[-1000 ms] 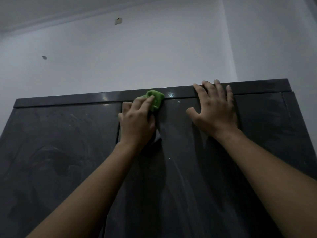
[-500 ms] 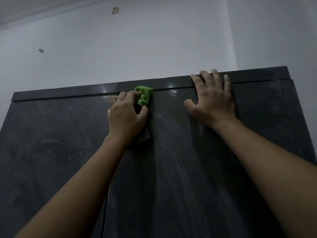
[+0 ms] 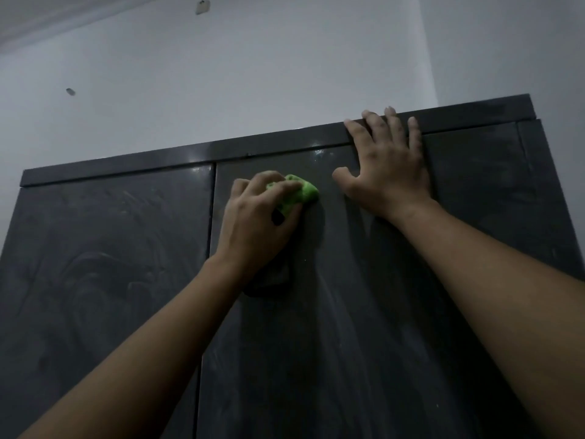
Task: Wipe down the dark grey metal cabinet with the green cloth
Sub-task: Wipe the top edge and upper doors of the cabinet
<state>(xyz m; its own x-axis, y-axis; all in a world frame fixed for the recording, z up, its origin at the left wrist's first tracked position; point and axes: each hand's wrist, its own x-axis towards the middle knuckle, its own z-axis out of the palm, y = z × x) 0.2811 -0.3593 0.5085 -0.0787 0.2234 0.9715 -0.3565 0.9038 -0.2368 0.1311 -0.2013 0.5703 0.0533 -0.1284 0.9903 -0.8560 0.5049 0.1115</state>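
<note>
Gripping green cloth [image 3: 302,194] on cabinet [image 3: 380,312]: left hand [image 3: 253,223]; right hand [image 3: 389,172] spans top edge [image 3: 253,147]

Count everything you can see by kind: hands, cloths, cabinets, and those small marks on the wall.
Hands: 2 (left hand, right hand)
Green cloth: 1
Cabinet: 1
Wall marks: 2 (upper mark, lower mark)
Total: 6

No lettering, label or number is legible on the cabinet [image 3: 348,312] or wall [image 3: 253,74].
</note>
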